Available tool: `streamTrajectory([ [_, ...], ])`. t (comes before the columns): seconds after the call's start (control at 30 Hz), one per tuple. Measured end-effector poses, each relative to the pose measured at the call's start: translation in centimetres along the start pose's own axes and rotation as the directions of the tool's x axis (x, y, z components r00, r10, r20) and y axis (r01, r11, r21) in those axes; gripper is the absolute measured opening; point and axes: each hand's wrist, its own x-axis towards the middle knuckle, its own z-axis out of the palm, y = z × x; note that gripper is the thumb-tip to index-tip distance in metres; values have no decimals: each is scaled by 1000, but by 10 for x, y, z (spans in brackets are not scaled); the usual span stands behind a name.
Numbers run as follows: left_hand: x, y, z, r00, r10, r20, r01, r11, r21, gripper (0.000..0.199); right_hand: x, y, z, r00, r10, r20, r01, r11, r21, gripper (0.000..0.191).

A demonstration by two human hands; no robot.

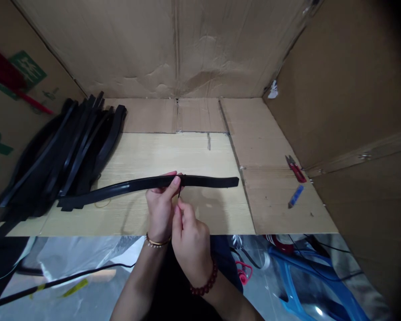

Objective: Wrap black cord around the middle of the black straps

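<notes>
A long, slightly curved black rubber-like strip lies across the pale board, its left end near a pile of similar pieces. My left hand grips it near the middle, thumb on top and fingers behind. Just right of that thumb, something thin and black is wrapped around the strip, and a short dark strand hangs from it toward me. My right hand is closed in a pinch at the lower end of this strand, below the strip. The fingertips hide what the strand's end looks like.
Several black strips are heaped at the left. Red-handled thread snips and a blue utility-knife-like tool lie at the right on cardboard. Cardboard walls enclose the back and sides. A blue plastic stool stands below the table's front edge.
</notes>
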Motion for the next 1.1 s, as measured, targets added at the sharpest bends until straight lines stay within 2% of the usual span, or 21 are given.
streamTrajectory([
  [0.1, -1, -1, 0, 1000, 17, 7, -17, 999, 44, 30, -1, -2, -3, 992, 105, 65, -115, 980, 164, 34],
  [0.2, -3, -1, 1, 998, 69, 5, -70, 995, 65, 28, -1, -4, -7, 969, 218, 113, -242, 922, 302, 31],
  [0.33, -5, 2, 1, 993, 112, 43, -115, 991, 65, 24, 0, -3, -15, 954, 272, 124, -299, 871, 389, 26],
  [0.4, -7, 5, 0, 975, 201, 93, -208, 976, 69, 19, -1, 0, -22, 955, 271, 124, -298, 858, 418, 23],
  [0.5, -12, 12, -3, 917, 358, 174, -376, 923, 84, 14, -4, 4, -32, 969, 223, 109, -248, 857, 452, 20],
  [0.57, -15, 16, -5, 899, 386, 207, -412, 906, 99, 13, -7, 7, -36, 980, 179, 87, -199, 872, 448, 19],
  [0.73, -20, 20, -13, 909, 333, 250, -368, 924, 108, 11, -8, 12, -39, 997, 79, 15, -78, 927, 367, 20],
  [0.83, -21, 18, -14, 918, 324, 228, -353, 930, 104, 11, -5, 13, -41, 1000, -11, -8, 13, 963, 269, 20],
  [0.97, -19, 14, -13, 942, 290, 167, -311, 943, 117, 12, -2, 13, -42, 987, -162, 3, 161, 984, 79, 26],
  [1.1, -17, 12, -13, 964, 219, 150, -242, 957, 157, 15, -1, 10, -43, 972, -227, 62, 232, 969, -89, 34],
])
